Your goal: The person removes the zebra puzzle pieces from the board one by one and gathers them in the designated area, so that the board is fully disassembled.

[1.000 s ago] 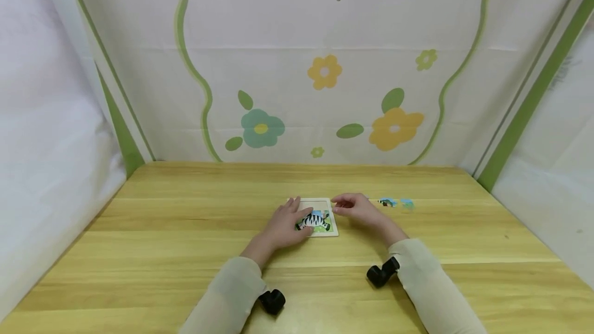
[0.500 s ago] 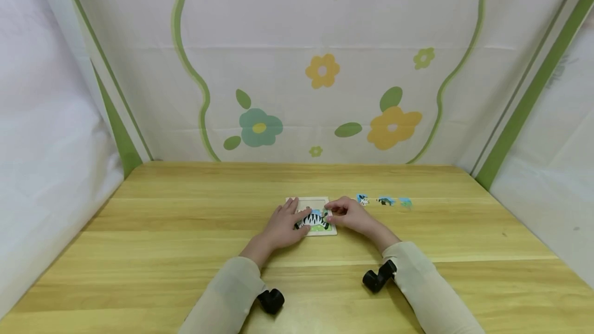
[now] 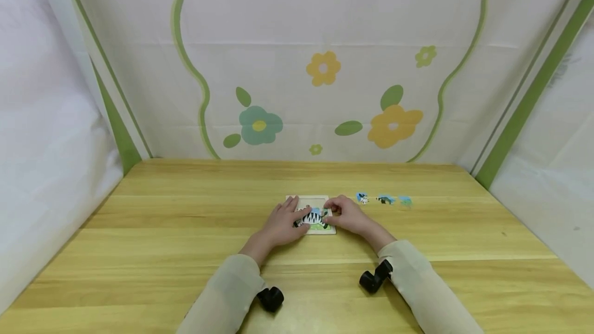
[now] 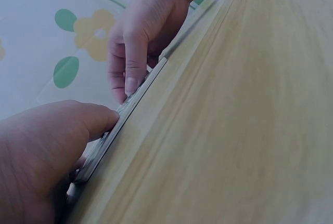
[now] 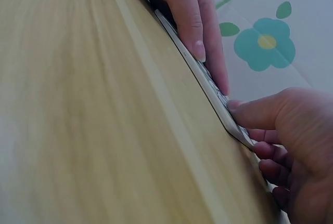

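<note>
A square wooden jigsaw board (image 3: 316, 231) with a pale frame lies flat on the table, bearing a zebra picture (image 3: 313, 218) in its lower part. Its upper part shows bare wood. My left hand (image 3: 283, 221) rests over the board's left side, fingers fairly straight, thumb and index finger touching the picture. At the right edge, my right hand (image 3: 349, 215) has curled fingers and pinches a small greenish puzzle piece (image 3: 324, 212) against the picture; the fingertips partly cover it. In the right wrist view the right thumb (image 5: 255, 110) presses down at the board's corner.
Right of the board, loose puzzle pieces lie in a row: a zebra-head piece (image 3: 362, 198), a dark and blue piece (image 3: 385, 199) and a blue-green piece (image 3: 406, 200). The wooden table (image 3: 185, 251) meets a flowered cloth wall (image 3: 278, 81) behind.
My right hand has moved left from beside the board onto its right edge, uncovering the zebra-head piece. The left hand has stayed on the board.
</note>
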`<state>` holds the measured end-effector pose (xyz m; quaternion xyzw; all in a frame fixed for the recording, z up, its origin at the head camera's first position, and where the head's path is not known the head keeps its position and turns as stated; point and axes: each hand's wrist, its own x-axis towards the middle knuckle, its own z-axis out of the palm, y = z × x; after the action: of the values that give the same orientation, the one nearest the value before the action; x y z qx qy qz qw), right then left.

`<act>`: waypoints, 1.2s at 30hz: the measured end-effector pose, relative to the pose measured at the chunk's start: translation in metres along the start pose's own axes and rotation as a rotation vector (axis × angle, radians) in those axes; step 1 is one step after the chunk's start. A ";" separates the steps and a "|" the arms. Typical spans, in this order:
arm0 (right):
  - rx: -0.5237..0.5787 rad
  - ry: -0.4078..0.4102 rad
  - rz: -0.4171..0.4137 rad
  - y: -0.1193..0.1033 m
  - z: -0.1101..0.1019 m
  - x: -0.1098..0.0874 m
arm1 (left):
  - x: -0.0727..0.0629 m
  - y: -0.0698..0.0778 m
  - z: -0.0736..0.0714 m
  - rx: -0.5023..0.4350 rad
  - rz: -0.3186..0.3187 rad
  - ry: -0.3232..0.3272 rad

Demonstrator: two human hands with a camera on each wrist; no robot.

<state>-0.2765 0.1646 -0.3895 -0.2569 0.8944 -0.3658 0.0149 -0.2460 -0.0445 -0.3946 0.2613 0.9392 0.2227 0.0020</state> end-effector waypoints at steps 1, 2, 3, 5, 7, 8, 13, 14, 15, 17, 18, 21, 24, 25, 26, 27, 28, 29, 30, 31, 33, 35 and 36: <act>-0.002 0.003 0.006 -0.001 0.001 0.000 | 0.000 0.000 0.000 -0.003 0.001 0.000; -0.001 0.006 0.011 -0.002 0.001 0.000 | 0.000 0.000 0.000 -0.006 0.000 0.000; 0.001 0.010 0.017 -0.002 0.002 0.001 | 0.000 -0.001 0.000 -0.010 0.001 0.002; 0.003 0.015 0.023 -0.003 0.003 0.001 | -0.001 -0.001 0.001 -0.013 0.001 0.005; 0.011 0.017 0.024 -0.003 0.003 0.000 | -0.001 -0.001 0.001 -0.014 0.002 0.008; 0.014 0.020 0.029 -0.003 0.003 0.000 | -0.001 -0.001 0.000 -0.013 0.002 0.009; 0.037 0.031 0.041 -0.002 0.004 0.000 | -0.002 0.001 -0.002 -0.020 0.005 0.013; 0.043 0.036 0.043 -0.002 0.005 0.000 | -0.002 0.002 -0.002 -0.021 0.004 0.014; 0.051 0.038 0.038 -0.002 0.005 0.000 | -0.002 0.002 -0.002 -0.023 0.004 0.015; 0.059 0.046 0.028 -0.003 0.005 -0.001 | -0.002 0.002 -0.002 -0.025 0.002 0.012; 0.062 0.051 0.021 -0.003 0.005 -0.002 | -0.002 0.002 -0.002 -0.025 0.002 0.010; 0.116 0.061 0.018 -0.013 0.002 -0.006 | -0.002 0.002 -0.002 -0.021 0.004 0.005; 0.170 0.060 0.021 -0.026 -0.002 -0.010 | -0.002 0.002 -0.002 -0.016 0.002 0.003; 0.188 0.058 0.027 -0.029 -0.003 -0.010 | -0.002 0.002 -0.002 -0.015 0.001 0.004; 0.197 0.057 0.026 -0.031 -0.003 -0.010 | -0.002 0.002 -0.002 -0.013 0.001 0.006; 0.191 0.055 0.031 -0.029 -0.003 -0.010 | -0.002 0.002 -0.002 -0.012 0.000 0.006; 0.180 0.052 0.037 -0.027 -0.003 -0.009 | -0.001 0.002 -0.002 -0.011 0.000 0.006; 0.168 0.049 0.042 -0.023 -0.002 -0.008 | -0.001 0.002 -0.002 -0.009 -0.001 0.005; 0.160 0.046 0.046 -0.019 -0.001 -0.006 | -0.001 0.002 -0.002 -0.008 -0.001 0.005; 0.151 0.042 0.044 -0.014 0.000 -0.005 | -0.001 0.002 -0.002 -0.006 -0.001 0.005; 0.133 0.036 0.045 -0.006 0.002 -0.003 | -0.001 0.002 -0.002 -0.005 -0.001 0.004; 0.127 0.035 0.041 -0.002 0.003 -0.003 | 0.000 0.002 -0.001 -0.002 -0.001 0.002; 0.128 0.037 0.040 -0.001 0.003 -0.003 | 0.000 0.002 -0.001 -0.001 -0.002 0.000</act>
<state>-0.2731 0.1632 -0.3913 -0.2306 0.8743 -0.4266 0.0222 -0.2450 -0.0436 -0.3929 0.2602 0.9394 0.2231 0.0026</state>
